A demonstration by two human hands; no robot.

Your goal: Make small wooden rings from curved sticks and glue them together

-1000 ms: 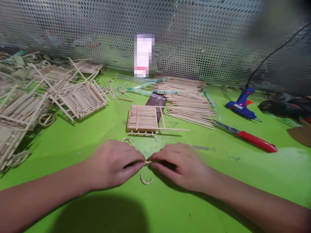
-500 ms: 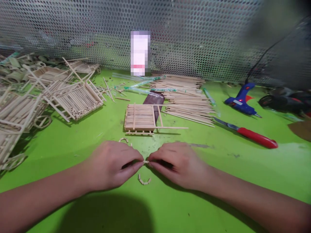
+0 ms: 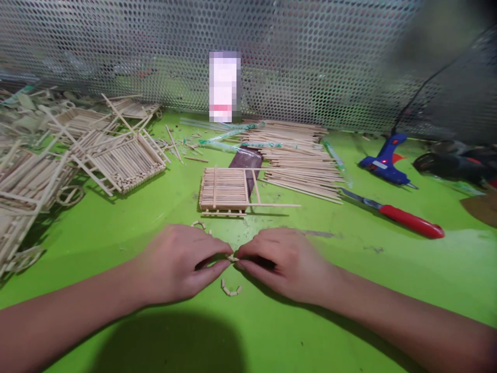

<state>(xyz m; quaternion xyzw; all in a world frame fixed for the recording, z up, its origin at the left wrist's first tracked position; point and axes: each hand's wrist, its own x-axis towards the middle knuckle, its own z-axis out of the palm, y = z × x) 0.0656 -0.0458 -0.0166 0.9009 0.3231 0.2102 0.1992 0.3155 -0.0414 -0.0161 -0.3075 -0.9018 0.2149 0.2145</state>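
Observation:
My left hand (image 3: 182, 264) and my right hand (image 3: 283, 264) meet fingertip to fingertip over the green table. Between their pinched thumbs and forefingers are short wooden stick pieces (image 3: 233, 258), partly hidden by the fingers. Just below lies a curved chain of small stick pieces (image 3: 231, 292), shaped like a half ring. Another small curved chain (image 3: 199, 224) shows behind my left hand. Beyond both hands stands a miniature cart body (image 3: 225, 189) made of thin sticks, with two long shafts pointing right, partly on a dark brown block (image 3: 247, 156).
Several stick-built carts (image 3: 128, 160) crowd the left side. A pile of thin wooden sticks (image 3: 298, 160) lies behind the cart body. To the right are a red-handled knife (image 3: 411, 220) and a blue glue gun (image 3: 386, 163). A perforated metal panel (image 3: 303, 62) borders the back.
My left fingertips have parted slightly, showing more of the stick pieces between my hands. My right hand is almost still, and the things on the table stay put.

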